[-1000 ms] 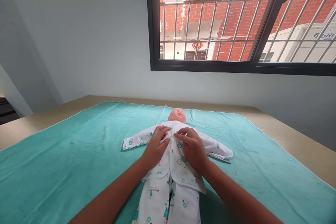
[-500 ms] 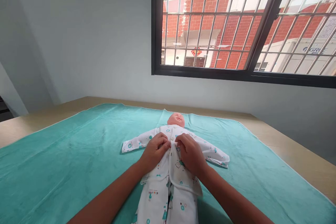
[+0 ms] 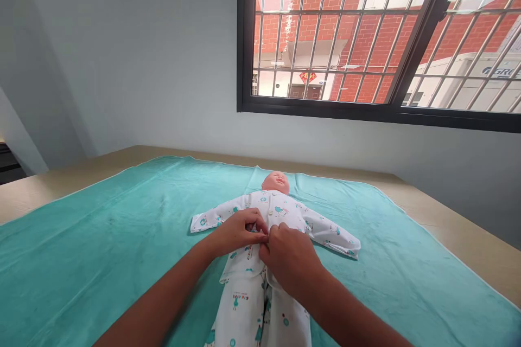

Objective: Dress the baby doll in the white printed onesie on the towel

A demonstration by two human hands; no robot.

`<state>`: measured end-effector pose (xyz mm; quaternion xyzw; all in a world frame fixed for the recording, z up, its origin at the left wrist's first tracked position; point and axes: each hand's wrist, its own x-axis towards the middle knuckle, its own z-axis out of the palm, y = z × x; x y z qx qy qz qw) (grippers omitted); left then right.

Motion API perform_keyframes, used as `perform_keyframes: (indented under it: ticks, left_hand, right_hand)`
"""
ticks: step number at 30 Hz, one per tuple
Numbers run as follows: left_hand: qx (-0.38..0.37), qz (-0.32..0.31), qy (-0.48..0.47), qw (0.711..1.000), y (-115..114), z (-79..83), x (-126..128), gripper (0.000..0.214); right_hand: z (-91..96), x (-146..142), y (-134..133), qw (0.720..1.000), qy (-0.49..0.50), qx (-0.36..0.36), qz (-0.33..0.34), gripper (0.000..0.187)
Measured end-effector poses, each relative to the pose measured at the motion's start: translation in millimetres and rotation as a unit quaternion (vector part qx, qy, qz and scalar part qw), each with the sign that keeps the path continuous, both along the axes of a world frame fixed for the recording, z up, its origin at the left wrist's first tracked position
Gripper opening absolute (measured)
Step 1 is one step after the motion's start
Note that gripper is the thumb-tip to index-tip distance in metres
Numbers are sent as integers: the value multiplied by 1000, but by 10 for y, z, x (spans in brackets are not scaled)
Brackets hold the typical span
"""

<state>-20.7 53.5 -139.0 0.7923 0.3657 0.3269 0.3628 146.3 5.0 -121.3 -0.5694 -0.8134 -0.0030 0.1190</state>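
A baby doll (image 3: 275,181) lies on its back with its head toward the wall. It wears a white printed baby shirt (image 3: 287,216) with a buttoned front and white printed pants (image 3: 240,314). Both sleeves stretch out to the sides. At mid-front of the shirt, my left hand (image 3: 241,232) pinches the front edge between thumb and fingers. Right beside it, my right hand (image 3: 292,257) has its fingers closed on the same edge, the fingertips of both hands meeting. Whatever button lies under the fingers is hidden. One button (image 3: 271,212) shows higher up.
A turquoise blanket (image 3: 122,238) is spread under the doll over a light wooden table (image 3: 451,222). Behind stands a grey-white wall (image 3: 163,65) with a dark-framed, barred window (image 3: 317,105).
Both hands have moved down the shirt front and come together. The two front edges, parted lower down before, now lie closer. The camera view has shifted slightly.
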Motion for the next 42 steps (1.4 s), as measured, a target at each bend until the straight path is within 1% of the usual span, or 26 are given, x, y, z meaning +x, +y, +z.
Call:
perform_keyframes:
  ticks: [3,5,6,8,9,10,11,13,15,17,20,23,29,33,38,42]
  left_hand:
    - [1,8,-1,1000,-4,-12,14,11]
    - [-8,15,-7,1000,-11,-9,11,13]
    - [-18,19,-12,1000,-17,-2,8,15]
    - [-47,28,-29,998,-29,16,3,20]
    - [-61,34,-40,997,-36,27,3,22]
    - [-72,39,-52,995,-43,38,6,24]
    - [-82,42,-62,994,-49,47,12,25]
    - [-99,44,-74,991,-62,61,32,25]
    - [-112,49,-76,990,-76,69,57,23]
    - [-115,55,-67,990,-90,73,82,22]
    - [-108,53,-52,991,-110,75,110,23]
    - [-114,45,-50,991,-123,69,135,27]
    - [-100,49,-93,989,-145,29,200,30]
    - [-89,50,-82,991,-168,34,217,30]
    - [-71,29,-102,992,-214,61,248,23]
    - [-72,12,-112,991,-230,45,266,22]
  right_hand:
    - [-45,31,36,1000,-27,5,9,14]
    - [-31,93,78,1000,-17,11,22,19]
    - [-9,133,106,999,-1,2,32,22]
    - [57,224,176,996,54,-51,54,29]
    - [93,271,216,989,94,-99,62,31]
    - [125,317,256,975,138,-159,68,30]
    - [150,359,295,955,184,-220,73,28]
    - [170,431,365,904,268,-323,79,23]
    - [151,483,421,859,326,-385,92,20]
    - [110,519,463,830,361,-411,106,21]
    - [55,556,504,802,392,-433,126,24]
    - [36,574,516,788,408,-439,141,27]
    - [28,584,511,772,428,-445,148,33]
    - [16,604,519,770,429,-443,160,33]
    - [-9,637,552,764,430,-450,169,30]
    - [-50,660,582,762,432,-448,178,30]
